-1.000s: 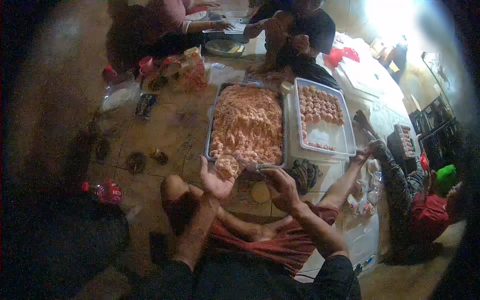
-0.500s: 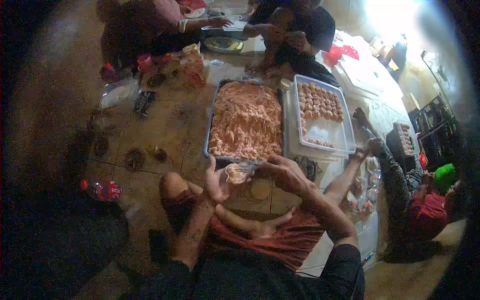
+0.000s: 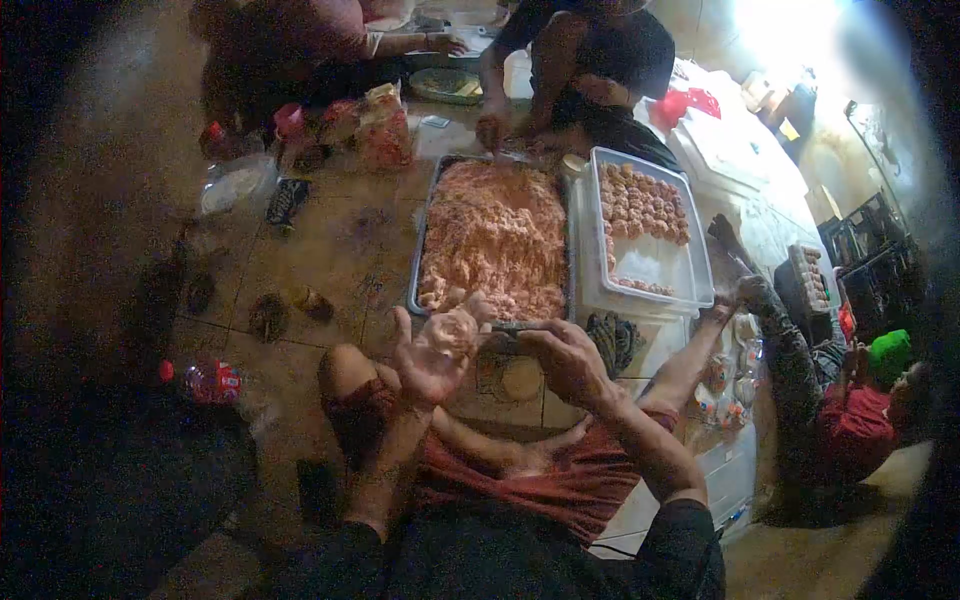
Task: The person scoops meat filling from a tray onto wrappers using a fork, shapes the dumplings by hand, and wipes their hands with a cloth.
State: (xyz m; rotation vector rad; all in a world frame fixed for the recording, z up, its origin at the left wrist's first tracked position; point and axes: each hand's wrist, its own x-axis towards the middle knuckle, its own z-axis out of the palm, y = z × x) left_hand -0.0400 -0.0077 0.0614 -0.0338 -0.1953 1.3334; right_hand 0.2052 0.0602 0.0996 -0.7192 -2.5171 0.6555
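On the upturned palm of my left hand [image 3: 425,370] rests a pale round dumpling wrapper [image 3: 456,333] with some filling on it; the fingers reach over the near edge of a tray. My right hand [image 3: 572,365] is closed around a thin, flat spreading tool [image 3: 508,326], its tip close to the wrapper. Just beyond both hands, pinkish minced filling [image 3: 495,230] heaps up in the dark-rimmed tray [image 3: 416,275]. To the right, a clear plastic box [image 3: 645,262] contains rows of filled dumplings [image 3: 645,200] at its far end and a few along its near side.
Across the tray sits a person in dark clothes [image 3: 640,60], another person [image 3: 310,35] at far left. A person in red [image 3: 855,425] is at right. A red-capped bottle [image 3: 205,381] lies left; a dark plastic bag [image 3: 612,340] lies by the box.
My left hand has shifted slightly up and left, turning the wrapper flatter. The tool in my right hand has drawn back from the wrapper. The person opposite has reached a hand toward the tray's far edge.
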